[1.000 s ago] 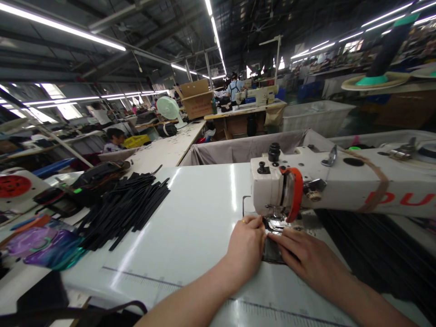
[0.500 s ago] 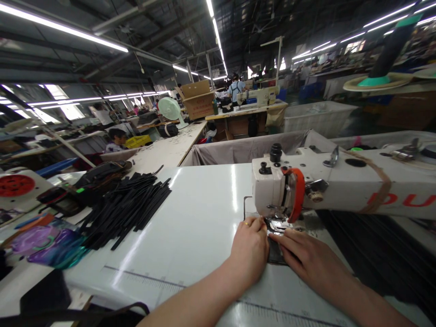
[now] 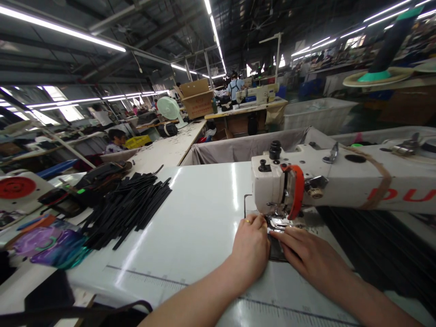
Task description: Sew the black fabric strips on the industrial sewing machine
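Note:
Directly below the head of a white sewing machine [image 3: 340, 181] with an orange guard, both hands are at the metal presser foot [image 3: 279, 223]. My left hand [image 3: 251, 247] is closed, fingers curled at the left edge of a small dark fabric piece [image 3: 277, 253]; its fingertips are partly hidden by the hand itself. My right hand [image 3: 308, 252] lies rather flat from the right, fingers stretched out, the tips touching the piece just in front of the foot. Most of the piece is covered by the hands.
Left on the pale tabletop [image 3: 197, 209] lies a pile of black strips [image 3: 131, 209], with a purple and teal pouch [image 3: 56, 245] beside it. Long black fabric [image 3: 371, 245] lies under the machine arm. Behind are a green fan [image 3: 170, 111], a carton [image 3: 197, 100] and other people.
Both hands stay at the presser foot with hardly any movement. The right fingertips sit very slightly farther forward, and the whole view has shifted a little.

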Tool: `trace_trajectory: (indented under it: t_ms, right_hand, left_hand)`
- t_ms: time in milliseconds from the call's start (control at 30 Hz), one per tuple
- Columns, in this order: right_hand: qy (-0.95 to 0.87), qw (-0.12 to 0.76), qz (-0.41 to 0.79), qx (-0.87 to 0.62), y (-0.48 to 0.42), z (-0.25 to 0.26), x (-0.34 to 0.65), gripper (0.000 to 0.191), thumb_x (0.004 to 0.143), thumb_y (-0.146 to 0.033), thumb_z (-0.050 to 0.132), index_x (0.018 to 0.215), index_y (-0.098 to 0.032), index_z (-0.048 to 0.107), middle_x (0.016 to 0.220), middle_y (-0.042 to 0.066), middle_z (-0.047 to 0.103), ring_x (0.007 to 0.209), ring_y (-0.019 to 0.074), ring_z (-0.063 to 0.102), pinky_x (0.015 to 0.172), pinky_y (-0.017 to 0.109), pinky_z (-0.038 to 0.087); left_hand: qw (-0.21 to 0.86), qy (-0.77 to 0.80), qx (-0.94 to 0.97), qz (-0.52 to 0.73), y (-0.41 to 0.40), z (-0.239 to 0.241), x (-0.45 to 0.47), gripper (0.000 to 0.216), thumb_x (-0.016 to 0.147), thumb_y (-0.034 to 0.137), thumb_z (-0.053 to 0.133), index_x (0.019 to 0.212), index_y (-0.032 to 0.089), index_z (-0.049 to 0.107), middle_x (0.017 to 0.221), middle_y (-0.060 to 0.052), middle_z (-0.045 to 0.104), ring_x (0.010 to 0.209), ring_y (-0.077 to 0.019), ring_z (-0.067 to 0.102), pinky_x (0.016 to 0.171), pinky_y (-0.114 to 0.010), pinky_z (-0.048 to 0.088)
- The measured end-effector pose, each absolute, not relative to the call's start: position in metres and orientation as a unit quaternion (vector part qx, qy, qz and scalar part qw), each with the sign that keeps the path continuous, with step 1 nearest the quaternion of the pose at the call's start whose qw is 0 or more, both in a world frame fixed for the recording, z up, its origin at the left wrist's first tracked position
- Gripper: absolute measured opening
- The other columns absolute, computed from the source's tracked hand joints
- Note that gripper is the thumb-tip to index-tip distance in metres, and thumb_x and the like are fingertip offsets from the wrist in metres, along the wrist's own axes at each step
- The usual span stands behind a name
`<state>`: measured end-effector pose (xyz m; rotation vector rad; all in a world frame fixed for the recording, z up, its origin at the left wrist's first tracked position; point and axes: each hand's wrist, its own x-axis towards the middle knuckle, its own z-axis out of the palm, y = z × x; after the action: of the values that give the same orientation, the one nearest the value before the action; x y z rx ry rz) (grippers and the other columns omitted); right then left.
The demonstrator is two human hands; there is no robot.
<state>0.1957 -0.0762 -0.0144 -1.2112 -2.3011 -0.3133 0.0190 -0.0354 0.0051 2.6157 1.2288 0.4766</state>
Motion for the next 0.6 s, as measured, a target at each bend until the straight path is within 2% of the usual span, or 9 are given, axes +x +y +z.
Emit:
trace_trajectory:
  t_ms: [267, 600]
  right_hand:
    - [-0.841, 0.252, -0.096, -0.468, -0.0769, -0.0142, 0.1932, 0.026, 0.094, -0.017, 0.038, 0.109, -0.017, 0.060, 0.100, 0.009, 0.070, 0.087, 0.0211, 0.068, 0.072, 0.035, 0.057]
    - [-0.845, 0.248, -0.072, -0.468, -0.0758, -0.0146, 0.1956, 0.028, 0.094, -0.018, 0.041, 0.115, -0.019, 0.058, 0.102, 0.008, 0.070, 0.087, 0.0204, 0.068, 0.073, 0.035, 0.057]
  left_hand:
    - [0.084, 0.396, 0.900, 0.162, -0.0332, 0.0001, 0.0152, 0.023, 0.091, 0.010, 0.046, 0.105, 0.007, 0.063, 0.123, -0.014, 0.060, 0.109, -0.0265, 0.052, 0.100, -0.040, 0.047]
    - [0.040, 0.387, 0.911, 0.136, -0.0314, -0.0002, 0.0171, 0.022, 0.092, 0.013, 0.049, 0.106, 0.007, 0.064, 0.121, -0.016, 0.061, 0.106, -0.0261, 0.054, 0.092, -0.038, 0.049]
